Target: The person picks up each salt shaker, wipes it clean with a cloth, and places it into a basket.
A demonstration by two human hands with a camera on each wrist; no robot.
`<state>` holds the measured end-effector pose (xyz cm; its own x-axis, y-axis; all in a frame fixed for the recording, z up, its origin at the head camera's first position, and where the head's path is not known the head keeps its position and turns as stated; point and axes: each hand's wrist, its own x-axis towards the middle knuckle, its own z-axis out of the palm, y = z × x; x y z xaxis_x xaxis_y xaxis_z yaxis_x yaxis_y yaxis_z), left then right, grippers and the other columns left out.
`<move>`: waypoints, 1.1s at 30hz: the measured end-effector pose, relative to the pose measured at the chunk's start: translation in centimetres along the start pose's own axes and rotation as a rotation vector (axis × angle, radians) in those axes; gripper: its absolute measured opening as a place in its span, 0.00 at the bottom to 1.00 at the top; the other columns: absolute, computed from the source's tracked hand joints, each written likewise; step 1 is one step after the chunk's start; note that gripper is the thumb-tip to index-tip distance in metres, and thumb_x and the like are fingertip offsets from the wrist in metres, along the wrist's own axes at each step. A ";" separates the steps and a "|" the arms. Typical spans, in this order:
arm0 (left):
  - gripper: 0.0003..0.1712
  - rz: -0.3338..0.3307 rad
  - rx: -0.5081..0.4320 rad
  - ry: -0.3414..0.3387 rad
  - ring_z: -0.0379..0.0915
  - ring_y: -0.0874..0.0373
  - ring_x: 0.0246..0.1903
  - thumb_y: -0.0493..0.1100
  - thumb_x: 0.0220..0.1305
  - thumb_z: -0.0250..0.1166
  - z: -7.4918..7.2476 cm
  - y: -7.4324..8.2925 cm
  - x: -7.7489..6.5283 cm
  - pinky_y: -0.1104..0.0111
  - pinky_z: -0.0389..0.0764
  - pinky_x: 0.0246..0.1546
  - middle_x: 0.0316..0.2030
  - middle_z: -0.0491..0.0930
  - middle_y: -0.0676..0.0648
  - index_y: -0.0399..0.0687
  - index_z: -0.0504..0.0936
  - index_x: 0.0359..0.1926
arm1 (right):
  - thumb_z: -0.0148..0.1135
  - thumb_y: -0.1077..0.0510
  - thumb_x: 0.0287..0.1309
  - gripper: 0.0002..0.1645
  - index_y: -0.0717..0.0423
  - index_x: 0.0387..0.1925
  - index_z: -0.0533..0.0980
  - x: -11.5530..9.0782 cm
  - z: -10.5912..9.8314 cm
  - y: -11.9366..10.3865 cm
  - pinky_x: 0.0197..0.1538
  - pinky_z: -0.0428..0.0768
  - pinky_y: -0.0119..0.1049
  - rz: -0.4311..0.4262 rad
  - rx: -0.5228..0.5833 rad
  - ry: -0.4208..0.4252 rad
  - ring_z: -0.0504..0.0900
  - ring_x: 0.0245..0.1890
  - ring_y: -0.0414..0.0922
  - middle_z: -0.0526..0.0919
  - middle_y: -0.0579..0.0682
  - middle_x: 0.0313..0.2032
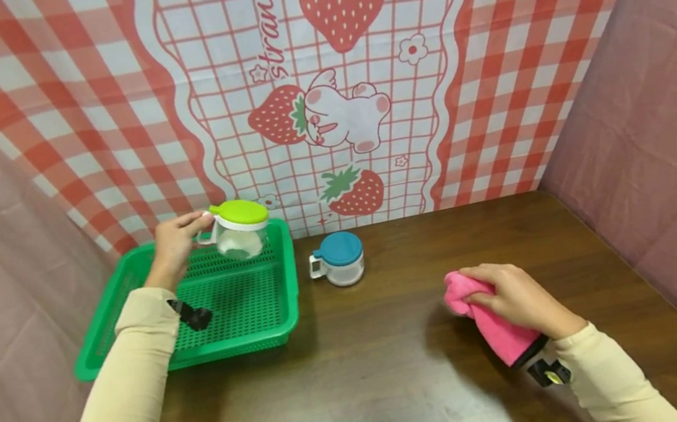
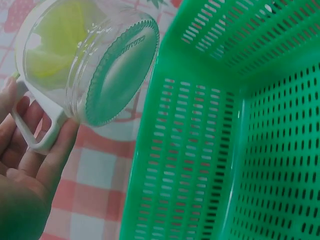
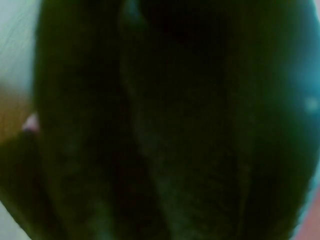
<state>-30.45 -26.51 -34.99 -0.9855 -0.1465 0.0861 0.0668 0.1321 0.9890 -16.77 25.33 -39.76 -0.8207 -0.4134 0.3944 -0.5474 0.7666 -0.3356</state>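
My left hand [image 1: 175, 248] grips the white handle [image 2: 55, 112] of a clear seasoning jar [image 1: 240, 243] with a lime-green lid [image 1: 242, 212]. The jar is held up over the far side of a green perforated basket [image 1: 294, 298]; its ridged clear bottom shows in the left wrist view. On the right, my right hand [image 1: 518, 297] holds a bunched pink cloth [image 1: 503, 334] with a dark edge, low over the table. Dark, blurred folds fill most of the right wrist view and hide that hand.
A second jar [image 1: 345, 273], with a blue lid and white handle, stands on the brown wooden table [image 1: 363, 375] just right of the basket. Behind rises a strawberry-print checked curtain [image 1: 404, 121]. Pinkish cloth walls [image 1: 653, 120] enclose both sides.
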 end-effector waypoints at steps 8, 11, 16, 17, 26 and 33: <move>0.34 -0.043 0.049 -0.021 0.78 0.72 0.32 0.47 0.64 0.66 -1.1 -1.1 -0.1 0.75 0.84 0.31 0.26 0.81 0.68 0.28 0.69 0.64 | 0.74 0.64 0.46 0.20 0.58 0.45 0.83 -0.1 -0.1 0.1 0.37 0.80 0.41 0.021 -0.006 -0.010 0.82 0.34 0.44 0.87 0.50 0.36; 0.35 -0.075 0.096 -0.008 0.78 0.71 0.35 0.49 0.64 0.66 -1.4 -1.7 -0.1 0.75 0.84 0.32 0.27 0.79 0.70 0.31 0.70 0.64 | 0.74 0.64 0.46 0.20 0.58 0.45 0.83 -0.2 -0.2 0.2 0.38 0.80 0.43 0.020 -0.006 -0.008 0.83 0.35 0.45 0.87 0.50 0.37; 0.34 -0.091 0.131 0.004 0.78 0.71 0.33 0.51 0.63 0.66 -1.7 -2.6 0.1 0.74 0.84 0.32 0.25 0.79 0.70 0.31 0.73 0.62 | 0.74 0.65 0.46 0.20 0.59 0.45 0.83 -0.3 -0.2 0.3 0.37 0.80 0.42 0.028 -0.005 -0.009 0.83 0.34 0.45 0.87 0.51 0.36; 0.34 -0.089 0.138 0.005 0.78 0.72 0.32 0.51 0.63 0.66 -1.7 -2.7 0.1 0.74 0.84 0.31 0.25 0.79 0.70 0.30 0.73 0.61 | 0.74 0.65 0.46 0.20 0.60 0.45 0.83 -0.4 -0.2 0.3 0.37 0.80 0.42 0.031 -0.004 -0.009 0.83 0.34 0.45 0.87 0.51 0.36; 0.34 -0.088 0.216 0.008 0.76 0.73 0.30 0.52 0.64 0.66 -2.5 -3.8 0.1 0.74 0.84 0.31 0.24 0.77 0.73 0.31 0.74 0.61 | 0.74 0.64 0.47 0.21 0.61 0.46 0.82 -0.5 -0.2 0.5 0.39 0.81 0.44 0.052 0.019 -0.015 0.84 0.36 0.47 0.88 0.53 0.38; 0.33 -0.102 0.284 -0.028 0.76 0.71 0.32 0.53 0.64 0.65 -2.9 -4.4 0.2 0.75 0.83 0.33 0.25 0.75 0.73 0.33 0.74 0.61 | 0.74 0.64 0.47 0.20 0.60 0.45 0.83 -0.7 -0.1 0.8 0.37 0.80 0.41 0.049 0.008 -0.015 0.83 0.34 0.44 0.87 0.51 0.36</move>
<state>-30.48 -29.94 -38.96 -0.9890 -0.1467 -0.0193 -0.0755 0.3879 0.9186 -16.62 26.25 -40.22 -0.8491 -0.3826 0.3641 -0.5075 0.7821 -0.3616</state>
